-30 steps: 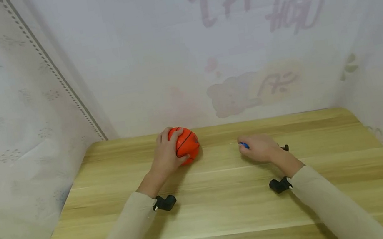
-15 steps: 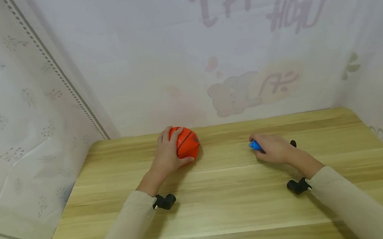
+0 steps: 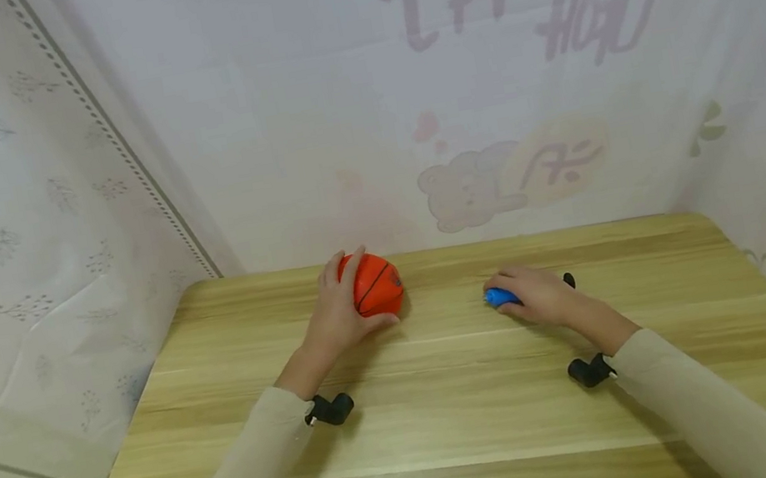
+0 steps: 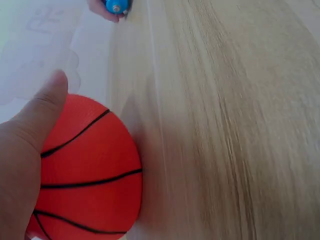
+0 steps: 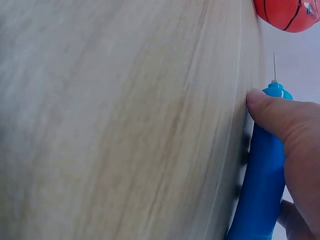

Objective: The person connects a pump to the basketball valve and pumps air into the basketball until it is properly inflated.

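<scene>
A small orange-red basketball with black seams sits near the table's back edge, left of the middle. My left hand holds it from the left, fingers over its top and thumb low along the near side. The thumb lies against the ball in the left wrist view. To the right, my right hand grips a blue ball pump. A thin metal needle sticks out of the pump's tip and points leftward toward the ball, apart from it. My palm hides the pump's rear part.
Both things are over a wood-grain table. A pale printed cloth hangs behind the back edge and along both sides. Black camera mounts sit on both wrists, close above the tabletop.
My right hand has shifted right with the pump, then slightly back left, and more of the pump shows. My left thumb has straightened on the basketball, which has barely moved.
</scene>
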Action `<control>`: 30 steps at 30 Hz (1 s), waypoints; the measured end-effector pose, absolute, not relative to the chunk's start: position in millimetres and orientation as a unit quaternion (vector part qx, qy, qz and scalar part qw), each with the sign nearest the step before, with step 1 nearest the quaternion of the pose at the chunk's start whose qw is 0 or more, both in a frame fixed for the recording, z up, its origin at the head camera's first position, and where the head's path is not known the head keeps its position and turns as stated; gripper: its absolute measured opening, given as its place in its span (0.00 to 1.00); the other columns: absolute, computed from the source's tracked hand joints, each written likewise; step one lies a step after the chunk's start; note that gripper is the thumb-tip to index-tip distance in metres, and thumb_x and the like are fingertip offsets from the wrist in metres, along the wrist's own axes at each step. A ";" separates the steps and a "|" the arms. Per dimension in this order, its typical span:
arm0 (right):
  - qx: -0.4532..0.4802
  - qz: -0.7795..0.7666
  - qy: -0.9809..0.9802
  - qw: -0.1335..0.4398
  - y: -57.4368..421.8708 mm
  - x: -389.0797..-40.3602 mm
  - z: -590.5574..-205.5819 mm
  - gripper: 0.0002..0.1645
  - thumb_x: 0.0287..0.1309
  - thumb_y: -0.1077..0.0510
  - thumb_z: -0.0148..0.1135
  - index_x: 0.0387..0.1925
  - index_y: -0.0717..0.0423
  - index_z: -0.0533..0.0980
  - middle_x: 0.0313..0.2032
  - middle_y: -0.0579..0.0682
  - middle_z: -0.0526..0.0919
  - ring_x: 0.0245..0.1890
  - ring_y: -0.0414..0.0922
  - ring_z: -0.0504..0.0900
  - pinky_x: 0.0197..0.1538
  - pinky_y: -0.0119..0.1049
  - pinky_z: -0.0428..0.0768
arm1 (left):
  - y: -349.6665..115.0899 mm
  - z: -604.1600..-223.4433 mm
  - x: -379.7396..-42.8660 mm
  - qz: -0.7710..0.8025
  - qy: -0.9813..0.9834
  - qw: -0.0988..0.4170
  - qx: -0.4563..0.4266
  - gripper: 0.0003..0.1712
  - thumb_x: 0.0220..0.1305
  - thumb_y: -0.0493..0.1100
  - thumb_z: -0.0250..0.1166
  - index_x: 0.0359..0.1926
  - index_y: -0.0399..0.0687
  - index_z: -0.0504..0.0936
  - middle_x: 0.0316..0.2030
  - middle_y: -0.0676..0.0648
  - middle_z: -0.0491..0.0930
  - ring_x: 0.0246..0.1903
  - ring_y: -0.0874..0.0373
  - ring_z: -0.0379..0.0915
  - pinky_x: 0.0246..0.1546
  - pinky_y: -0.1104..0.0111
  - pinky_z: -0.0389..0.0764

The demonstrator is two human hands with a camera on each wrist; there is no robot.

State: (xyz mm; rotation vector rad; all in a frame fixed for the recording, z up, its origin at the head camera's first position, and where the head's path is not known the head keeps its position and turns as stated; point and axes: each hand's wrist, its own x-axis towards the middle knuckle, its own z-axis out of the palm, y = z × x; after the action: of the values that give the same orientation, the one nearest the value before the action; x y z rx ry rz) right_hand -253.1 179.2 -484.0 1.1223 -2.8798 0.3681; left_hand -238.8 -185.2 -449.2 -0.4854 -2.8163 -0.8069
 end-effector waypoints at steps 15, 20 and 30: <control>0.352 0.129 -0.927 0.017 181.0 -250.7 -486.1 0.27 0.64 0.53 0.70 0.61 0.60 0.75 0.54 0.59 0.78 0.53 0.58 0.81 0.55 0.55 0.79 | -202.4 -444.4 -231.4 -0.283 -0.942 0.082 -0.158 0.70 0.43 0.59 0.85 0.79 0.48 0.52 0.74 0.34 0.53 0.72 0.37 0.52 0.61 0.42 0.72; 0.349 0.129 -0.928 0.015 182.6 -248.7 -485.2 0.27 0.64 0.53 0.70 0.61 0.60 0.75 0.54 0.59 0.78 0.53 0.58 0.80 0.56 0.56 0.78 | -204.5 -442.5 -230.1 -0.291 -0.942 0.073 -0.148 0.69 0.44 0.59 0.84 0.79 0.47 0.51 0.75 0.35 0.52 0.73 0.38 0.51 0.61 0.42 0.73; 0.331 0.161 -0.930 -0.002 193.3 -249.7 -483.4 0.32 0.67 0.46 0.67 0.64 0.61 0.73 0.58 0.60 0.77 0.57 0.60 0.79 0.59 0.57 0.76 | -231.3 -427.3 -225.4 -0.300 -0.937 0.082 -0.160 0.47 0.76 0.64 0.51 0.80 0.39 0.47 0.77 0.31 0.46 0.75 0.34 0.45 0.67 0.38 0.61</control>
State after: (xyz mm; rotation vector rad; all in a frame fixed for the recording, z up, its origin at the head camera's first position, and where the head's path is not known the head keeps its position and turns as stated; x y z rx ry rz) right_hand -249.7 193.3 -483.4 1.0401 -2.9243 0.5057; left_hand -225.4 -231.3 -427.3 -0.4782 -2.7987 -0.8947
